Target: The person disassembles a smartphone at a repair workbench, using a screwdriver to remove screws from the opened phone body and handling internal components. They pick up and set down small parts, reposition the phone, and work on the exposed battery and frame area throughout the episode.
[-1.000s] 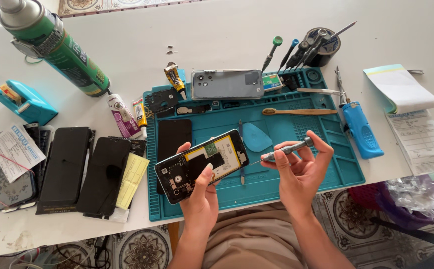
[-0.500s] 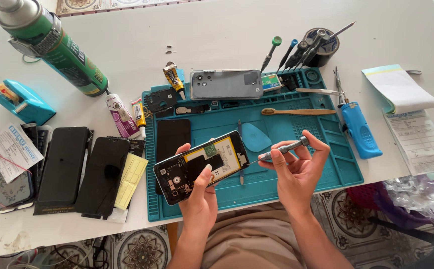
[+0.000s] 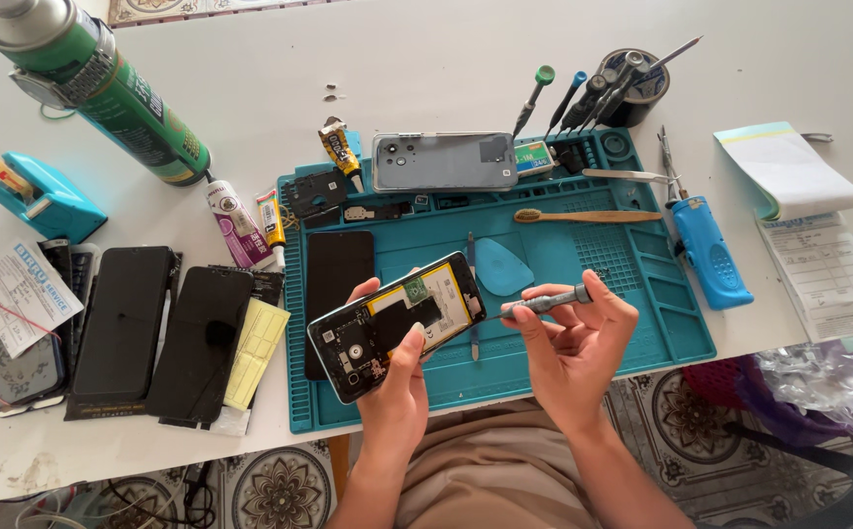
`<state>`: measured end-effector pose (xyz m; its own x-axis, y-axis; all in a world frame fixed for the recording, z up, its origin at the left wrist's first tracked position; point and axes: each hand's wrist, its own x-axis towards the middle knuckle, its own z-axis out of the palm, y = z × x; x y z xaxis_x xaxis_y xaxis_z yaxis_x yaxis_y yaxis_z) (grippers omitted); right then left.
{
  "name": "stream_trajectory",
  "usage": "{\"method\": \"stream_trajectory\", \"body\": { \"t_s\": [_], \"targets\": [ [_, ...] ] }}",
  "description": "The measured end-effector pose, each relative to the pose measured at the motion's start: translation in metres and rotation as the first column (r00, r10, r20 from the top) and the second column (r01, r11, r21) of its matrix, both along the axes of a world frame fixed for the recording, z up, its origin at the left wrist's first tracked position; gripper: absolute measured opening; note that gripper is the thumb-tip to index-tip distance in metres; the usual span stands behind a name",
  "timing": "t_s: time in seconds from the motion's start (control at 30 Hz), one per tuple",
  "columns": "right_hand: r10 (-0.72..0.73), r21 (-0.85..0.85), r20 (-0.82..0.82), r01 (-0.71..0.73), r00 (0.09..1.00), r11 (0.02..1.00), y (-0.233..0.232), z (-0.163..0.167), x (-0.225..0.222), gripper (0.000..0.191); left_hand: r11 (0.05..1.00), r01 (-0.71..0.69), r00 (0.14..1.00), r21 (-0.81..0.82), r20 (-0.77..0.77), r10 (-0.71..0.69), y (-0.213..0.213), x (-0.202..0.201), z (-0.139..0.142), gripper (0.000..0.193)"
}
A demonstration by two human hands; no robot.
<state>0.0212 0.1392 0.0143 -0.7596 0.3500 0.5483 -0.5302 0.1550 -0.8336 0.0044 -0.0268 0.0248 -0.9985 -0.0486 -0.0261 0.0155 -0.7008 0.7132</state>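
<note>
At the lower centre of the frame our left hand [image 3: 394, 392] grips an opened phone [image 3: 397, 325] above the teal mat [image 3: 632, 294] — our right hand [image 3: 573, 343] pinches a small screwdriver [image 3: 542, 304], tip by the phone's edge.

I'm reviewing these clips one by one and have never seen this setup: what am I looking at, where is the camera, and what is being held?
There is no machine here: a person works with two bare hands, filmed by a camera worn on the head, looking down. The left hand holds an opened phone with its insides showing. The right hand holds a small screwdriver, tip pointing at the phone's edge. Beneath lies a teal work mat on a white table. On the mat are a grey phone back cover and a wooden brush. To the left are dark phone screens and a green spray can.
</note>
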Motion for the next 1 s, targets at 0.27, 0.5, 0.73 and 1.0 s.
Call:
{"method": "stream_trajectory", "body": {
  "t_s": [0.27, 0.5, 0.73, 1.0],
  "targets": [
    [-0.021, -0.038, -0.012, 0.021, 1.000, 0.999, 0.0044, -0.0013, 0.0060, 0.066, 0.998, 0.026, 1.000, 0.050, -0.011, -0.025, -0.0019, -0.0015, 0.0002, 0.069],
    [-0.063, -0.042, -0.088, 0.059, 0.994, 0.997, 0.0047, -0.0082, 0.0045, 0.066, 0.995, 0.034, 0.999, 0.089, -0.030, -0.032, -0.0022, -0.0028, -0.0019, 0.068],
    [-0.050, -0.038, -0.061, 0.048, 0.997, 0.998, 0.0034, -0.0090, 0.0034, 0.066, 0.995, 0.040, 0.999, 0.097, -0.011, -0.039, -0.0035, -0.0025, -0.0024, 0.068],
    [-0.057, -0.058, -0.044, 0.054, 0.997, 0.997, 0.0031, -0.0049, 0.0038, 0.064, 0.995, 0.033, 0.999, 0.096, -0.019, -0.032, -0.0031, -0.0029, -0.0018, 0.068]
  ]
}}
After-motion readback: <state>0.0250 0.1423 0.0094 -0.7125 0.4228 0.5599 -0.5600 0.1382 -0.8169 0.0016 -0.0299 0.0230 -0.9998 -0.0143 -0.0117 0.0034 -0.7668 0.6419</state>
